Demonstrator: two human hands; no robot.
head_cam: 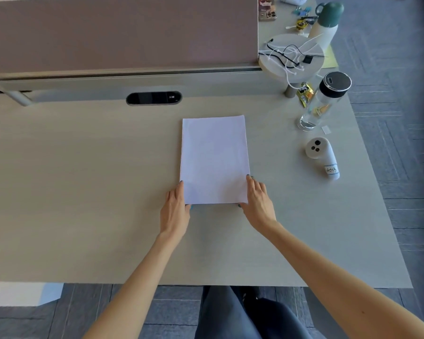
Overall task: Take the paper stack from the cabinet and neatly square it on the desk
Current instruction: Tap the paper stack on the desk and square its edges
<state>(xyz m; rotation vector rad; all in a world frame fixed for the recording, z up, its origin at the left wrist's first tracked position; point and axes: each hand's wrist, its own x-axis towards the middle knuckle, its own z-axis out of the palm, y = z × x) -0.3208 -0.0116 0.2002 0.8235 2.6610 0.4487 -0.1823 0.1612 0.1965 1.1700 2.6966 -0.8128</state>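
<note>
A white paper stack [214, 160] lies flat on the pale wooden desk [83, 192], a little right of centre, its edges lined up. My left hand [175, 211] rests against the stack's near left corner, fingers along the left edge and thumb at the bottom edge. At the near right corner is my right hand [258, 201], fingers along the right edge and thumb under the bottom edge. Both hands press the stack's sides. The cabinet is not in view.
A white handheld device [322, 155] with a label lies right of the stack. Behind it stands a clear bottle [324, 101] with a black cap, a round stand [291, 57] with cables and a green-capped flask [326, 23]. A partition [120, 33] runs along the back.
</note>
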